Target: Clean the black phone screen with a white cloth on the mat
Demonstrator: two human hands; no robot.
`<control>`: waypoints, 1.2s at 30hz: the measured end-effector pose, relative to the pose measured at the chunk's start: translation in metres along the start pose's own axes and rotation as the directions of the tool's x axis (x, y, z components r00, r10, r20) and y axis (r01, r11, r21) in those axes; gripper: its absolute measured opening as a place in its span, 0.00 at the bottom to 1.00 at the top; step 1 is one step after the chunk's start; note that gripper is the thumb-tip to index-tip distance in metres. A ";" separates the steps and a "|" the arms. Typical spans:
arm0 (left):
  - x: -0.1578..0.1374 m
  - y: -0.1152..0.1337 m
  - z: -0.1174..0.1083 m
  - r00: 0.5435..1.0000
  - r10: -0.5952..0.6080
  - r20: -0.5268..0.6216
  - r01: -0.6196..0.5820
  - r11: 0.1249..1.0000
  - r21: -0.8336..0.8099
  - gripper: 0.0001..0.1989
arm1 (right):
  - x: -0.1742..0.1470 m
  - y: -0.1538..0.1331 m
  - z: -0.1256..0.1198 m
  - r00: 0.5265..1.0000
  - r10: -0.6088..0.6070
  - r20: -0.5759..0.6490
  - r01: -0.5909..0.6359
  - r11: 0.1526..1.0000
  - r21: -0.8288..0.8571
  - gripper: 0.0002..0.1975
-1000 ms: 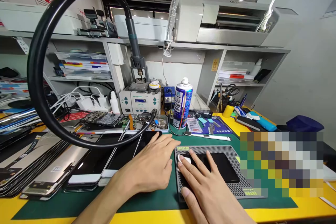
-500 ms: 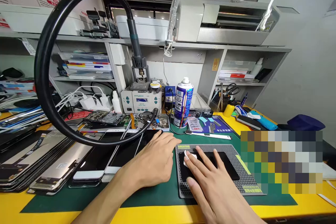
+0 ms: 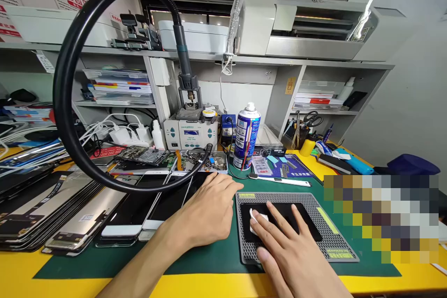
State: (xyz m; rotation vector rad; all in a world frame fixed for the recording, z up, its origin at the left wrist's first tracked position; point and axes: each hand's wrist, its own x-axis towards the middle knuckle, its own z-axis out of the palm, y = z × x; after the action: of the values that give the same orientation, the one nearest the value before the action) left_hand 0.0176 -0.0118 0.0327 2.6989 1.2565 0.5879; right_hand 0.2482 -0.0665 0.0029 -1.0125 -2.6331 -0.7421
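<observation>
My right hand [image 3: 291, 237] lies over a black phone screen [image 3: 307, 223], its fingers spread and flat. Under the fingertips a folded white wipe [image 3: 257, 220] is pressed against the left part of the glass, not gripped. The screen rests on a grey perforated pad [image 3: 335, 237] with yellow-green labels. Left of the pad, my left hand [image 3: 211, 207] rests low on the green mat [image 3: 206, 263], back up and fingers curled under. The underside of that hand is hidden, so anything within it cannot be made out. Several phones [image 3: 136, 205] lie beside it.
A blue spray can [image 3: 246, 137] and a white-handled brush [image 3: 282, 180] stand and lie behind the pad. A thick black hose [image 3: 61, 102] loops over the left side from the hot-air station [image 3: 192, 132]. Stacked screen panels [image 3: 31, 209] fill the far left. The right side is pixelated.
My right hand and the wipe have shifted slightly down and right across the screen. The whole view has drifted a little to the right. My left hand keeps its pose.
</observation>
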 end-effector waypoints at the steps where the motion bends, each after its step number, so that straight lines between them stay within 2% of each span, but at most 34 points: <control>1: 0.000 -0.001 0.001 1.000 0.000 0.000 0.000 1.000 0.000 0.23 | 0.004 -0.001 0.000 0.999 0.034 0.030 -0.034 0.999 0.023 0.21; 4: 0.000 -0.002 0.003 1.000 -0.003 0.001 0.003 1.000 0.005 0.22 | 0.018 -0.010 0.004 0.987 0.128 0.098 -0.139 0.983 0.118 0.23; 7: -0.001 -0.003 0.004 1.000 -0.009 0.000 0.009 1.000 0.014 0.22 | 0.020 -0.021 0.011 0.983 0.183 0.014 -0.183 0.972 0.145 0.23; 10: -0.001 -0.002 0.003 1.000 -0.014 -0.003 0.014 1.000 0.022 0.22 | 0.010 -0.026 0.017 0.980 0.125 -0.157 -0.117 0.991 0.059 0.23; 13: -0.001 -0.002 0.003 1.000 -0.010 -0.003 0.010 1.000 0.018 0.22 | -0.003 -0.025 0.021 0.976 0.035 -0.213 -0.046 0.998 -0.046 0.24; 17: -0.001 0.002 0.003 1.000 0.011 -0.002 -0.011 1.000 -0.003 0.21 | -0.018 -0.021 0.020 0.984 0.028 -0.174 -0.048 0.993 -0.108 0.23; 23: -0.002 0.009 0.003 0.998 0.050 0.043 -0.048 0.997 -0.058 0.20 | -0.050 -0.003 0.013 0.990 0.120 -0.072 -0.132 0.970 -0.202 0.23; 27: -0.002 0.011 0.002 0.996 0.030 0.089 -0.024 0.997 -0.072 0.20 | -0.068 0.009 0.012 0.978 0.198 -0.065 -0.208 0.947 -0.244 0.23; 31: -0.003 0.011 0.004 0.993 0.038 0.110 -0.032 0.998 -0.051 0.25 | -0.058 -0.001 0.016 0.974 0.215 -0.073 -0.226 0.954 -0.199 0.23; 34: -0.003 0.009 0.006 0.992 0.057 0.110 -0.054 0.998 -0.029 0.26 | -0.035 -0.020 0.017 0.973 0.199 -0.116 -0.210 0.974 -0.088 0.22; 36: -0.002 0.008 0.007 0.992 0.062 0.112 -0.062 0.998 -0.007 0.26 | -0.019 -0.035 0.018 0.961 0.237 -0.142 -0.240 0.971 -0.003 0.22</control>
State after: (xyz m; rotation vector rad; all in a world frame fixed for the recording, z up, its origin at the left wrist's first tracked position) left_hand 0.0247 -0.0180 0.0280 2.7341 1.1471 0.4375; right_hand 0.2383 -0.0897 -0.0323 -1.2087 -2.3361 -0.7553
